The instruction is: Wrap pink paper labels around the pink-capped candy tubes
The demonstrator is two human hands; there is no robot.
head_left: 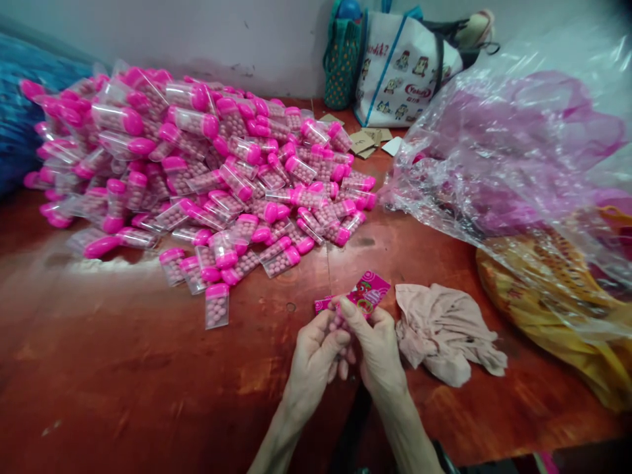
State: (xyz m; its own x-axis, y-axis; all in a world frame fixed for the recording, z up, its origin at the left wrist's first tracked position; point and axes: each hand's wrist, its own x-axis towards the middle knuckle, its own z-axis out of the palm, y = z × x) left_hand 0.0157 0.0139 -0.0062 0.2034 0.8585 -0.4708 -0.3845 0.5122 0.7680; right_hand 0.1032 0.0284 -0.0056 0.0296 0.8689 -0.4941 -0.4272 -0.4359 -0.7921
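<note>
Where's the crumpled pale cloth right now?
Head view, right of centre: the cloth lies on the red table, between the right hand and the yellow bag.

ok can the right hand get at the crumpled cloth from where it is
Probably yes: the crumpled cloth lies on the table just to the right of the right hand, with nothing visible between them, though that hand is occupied with the pink printed card.
</note>
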